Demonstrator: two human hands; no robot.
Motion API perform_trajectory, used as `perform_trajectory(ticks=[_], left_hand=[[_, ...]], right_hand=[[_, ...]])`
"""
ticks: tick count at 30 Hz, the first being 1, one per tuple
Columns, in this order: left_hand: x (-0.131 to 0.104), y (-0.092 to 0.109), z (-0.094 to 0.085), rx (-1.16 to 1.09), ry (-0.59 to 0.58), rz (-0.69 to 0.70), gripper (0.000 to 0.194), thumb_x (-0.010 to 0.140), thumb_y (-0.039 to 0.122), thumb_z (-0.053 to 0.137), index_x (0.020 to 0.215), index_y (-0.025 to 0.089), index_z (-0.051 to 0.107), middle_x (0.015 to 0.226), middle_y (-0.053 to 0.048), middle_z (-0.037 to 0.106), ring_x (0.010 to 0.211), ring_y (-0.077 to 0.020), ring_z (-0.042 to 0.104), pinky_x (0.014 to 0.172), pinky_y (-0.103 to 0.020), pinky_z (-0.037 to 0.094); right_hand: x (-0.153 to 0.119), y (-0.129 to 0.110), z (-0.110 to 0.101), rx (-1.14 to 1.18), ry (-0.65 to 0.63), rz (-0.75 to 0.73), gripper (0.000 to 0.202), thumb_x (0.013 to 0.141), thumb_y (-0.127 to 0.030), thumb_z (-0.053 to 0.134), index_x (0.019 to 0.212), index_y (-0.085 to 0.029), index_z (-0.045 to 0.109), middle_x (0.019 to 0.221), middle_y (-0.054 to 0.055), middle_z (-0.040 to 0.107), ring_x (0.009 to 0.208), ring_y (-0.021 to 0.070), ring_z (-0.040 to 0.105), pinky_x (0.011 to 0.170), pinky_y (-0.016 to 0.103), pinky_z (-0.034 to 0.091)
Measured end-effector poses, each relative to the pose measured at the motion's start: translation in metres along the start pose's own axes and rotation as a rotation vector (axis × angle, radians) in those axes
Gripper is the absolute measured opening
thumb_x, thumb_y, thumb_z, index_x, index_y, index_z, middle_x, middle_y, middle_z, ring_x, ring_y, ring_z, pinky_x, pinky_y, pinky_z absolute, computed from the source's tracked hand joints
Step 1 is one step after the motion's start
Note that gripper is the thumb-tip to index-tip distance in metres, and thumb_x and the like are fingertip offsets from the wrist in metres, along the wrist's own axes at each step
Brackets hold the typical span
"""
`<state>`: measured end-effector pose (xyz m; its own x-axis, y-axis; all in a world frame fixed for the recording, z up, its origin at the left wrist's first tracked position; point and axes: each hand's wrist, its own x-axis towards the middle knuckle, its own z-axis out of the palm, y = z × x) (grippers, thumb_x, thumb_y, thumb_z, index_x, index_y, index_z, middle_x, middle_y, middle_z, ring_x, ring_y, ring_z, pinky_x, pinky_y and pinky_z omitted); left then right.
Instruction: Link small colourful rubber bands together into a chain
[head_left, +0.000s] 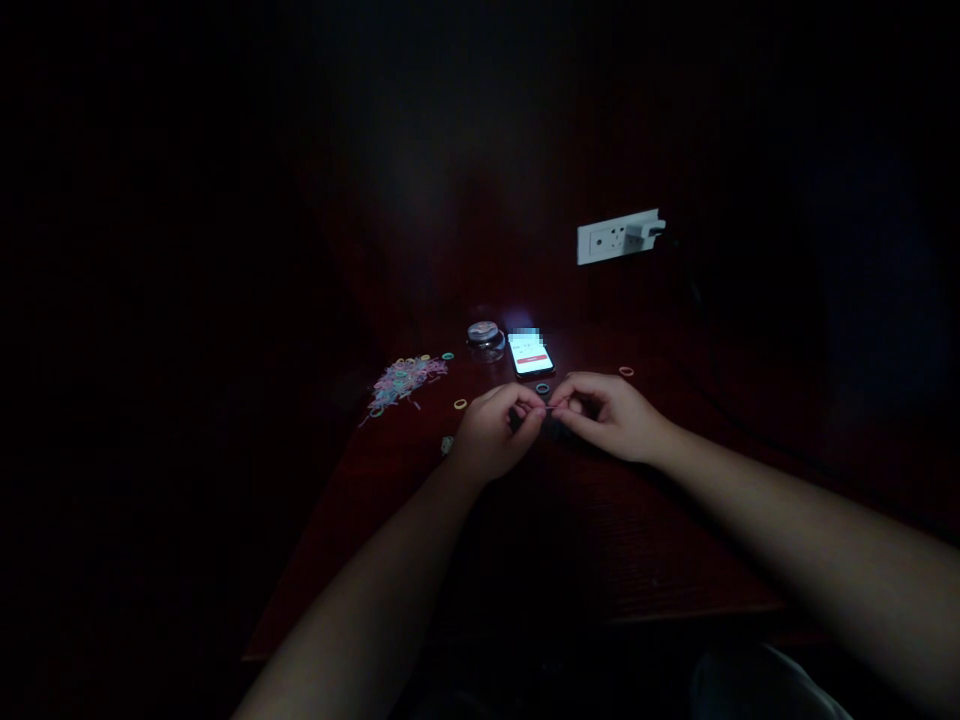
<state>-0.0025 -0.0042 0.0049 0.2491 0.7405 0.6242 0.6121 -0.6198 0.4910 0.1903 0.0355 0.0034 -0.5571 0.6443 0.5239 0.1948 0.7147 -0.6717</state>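
From where I stand, a tangled heap of thin pastel strips lies farthest left on the dark reddish counter. The left forearm slants up and inward from the near edge, ending in the left hand, fingers curled, thumb and forefinger pinched together at the tip. A yellow ring lies just beyond that hand's knuckles, with a lidded clear jar farther back. That left grip is closed on one end of a slim pinkish strip, which bridges the small gap between the two sets of fingertips. Behind it are a lit phone and a bluish ring. The right hand meets it from the other side, its grip pinched on the strip's other end, fingers bent, the forearm running down to the right. A pink ring lies beyond its knuckles.
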Motion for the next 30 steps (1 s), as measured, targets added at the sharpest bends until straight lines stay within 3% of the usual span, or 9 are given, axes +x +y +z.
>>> perform_trajectory(ticks=[11,30], left_hand=[[-0.0011,-0.0058,0.0028,-0.020,0.019,-0.007,0.007,0.081,0.021,0.060,0.087,0.018,0.062,0.078,-0.001,0.064,0.065,-0.0097,0.056,0.058,-0.022,0.044],[-0.0009,-0.0085,0.0054,0.013,0.034,-0.063,0.006,0.078,0.023,0.063,0.082,0.019,0.065,0.075,0.000,0.067,0.062,-0.0097,0.058,0.057,-0.022,0.045]], right_hand=[[0.0016,-0.0006,-0.0029,-0.092,0.026,-0.098,0.015,0.085,-0.026,0.058,0.085,-0.015,0.067,0.073,0.003,0.058,0.064,0.0121,0.052,0.059,0.026,0.042],[0.0022,0.0011,-0.0060,-0.118,0.040,-0.115,0.013,0.085,-0.024,0.059,0.086,-0.015,0.069,0.078,0.004,0.061,0.062,0.0111,0.054,0.056,0.025,0.043]])
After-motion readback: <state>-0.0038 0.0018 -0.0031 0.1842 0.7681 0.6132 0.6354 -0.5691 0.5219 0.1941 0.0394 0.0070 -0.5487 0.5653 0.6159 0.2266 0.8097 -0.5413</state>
